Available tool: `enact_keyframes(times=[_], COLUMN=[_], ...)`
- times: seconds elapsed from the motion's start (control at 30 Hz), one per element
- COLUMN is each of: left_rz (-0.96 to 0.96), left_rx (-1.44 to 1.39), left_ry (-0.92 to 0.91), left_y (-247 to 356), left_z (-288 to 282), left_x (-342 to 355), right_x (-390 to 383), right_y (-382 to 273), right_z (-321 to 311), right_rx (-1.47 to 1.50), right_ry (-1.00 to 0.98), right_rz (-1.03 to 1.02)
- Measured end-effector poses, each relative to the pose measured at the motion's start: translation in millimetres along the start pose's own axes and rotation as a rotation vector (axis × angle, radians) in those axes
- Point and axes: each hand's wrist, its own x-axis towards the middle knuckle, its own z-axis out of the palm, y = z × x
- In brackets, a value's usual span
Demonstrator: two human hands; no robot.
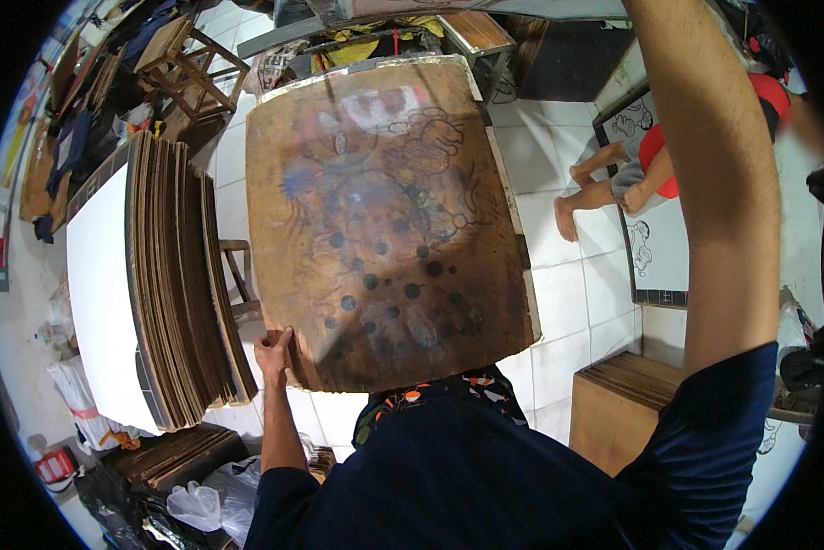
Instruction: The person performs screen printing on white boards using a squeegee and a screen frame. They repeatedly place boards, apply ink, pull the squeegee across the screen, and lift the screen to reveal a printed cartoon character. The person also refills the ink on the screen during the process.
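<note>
A worn brown board (pixel 384 225) lies in front of me, covered in faded drawings, pale smudges and several dark dots, with pale strips along some edges. My left hand (pixel 274 353) grips its lower left corner, fingers pressed on the board. My right forearm reaches up past the top right of the view, so my right hand is out of sight. A grey panel edge (pixel 421 9) crosses the top of the view, beyond the board.
Left, stacked brown boards faced with a white sheet (pixel 100 284), and a wooden stool (pixel 178 69). Right, a seated person (pixel 577 202) beside black-framed panels with line drawings (pixel 655 261). Lower right, a board stack (pixel 604 422). Lower left, plastic bags (pixel 210 504). White tiled floor (pixel 563 312).
</note>
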Motion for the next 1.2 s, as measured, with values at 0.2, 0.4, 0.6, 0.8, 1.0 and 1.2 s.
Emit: enact_keyframes(times=[0.2,0.4,0.6,0.8,1.0,1.2], left_rz=[0.581,0.588,-0.271,-0.437,-0.379,-0.367], left_rx=[0.31,-0.901,-1.126,-0.776,-0.591,-0.42], left_ry=[0.222,-0.663,-0.535,-0.412,-0.471,-0.537], left_y=[94,329,299,180,150,143], left_z=[24,80,146,223,225,207], left_x=[-27,-181,-229,-185,-173,-169], right_x=[-72,-216,-418,-507,-508,-503], right_y=[-19,-26,-48,-27,-9,-2], right_z=[-3,46,96,149,159,166], right_rx=[-0.059,0.045,0.301,0.527,0.662,0.69], right_ry=[-0.085,0.469,-0.06,-0.326,-0.496,-0.577], right_rz=[0.045,-0.323,-0.047,0.012,0.005,-0.006])
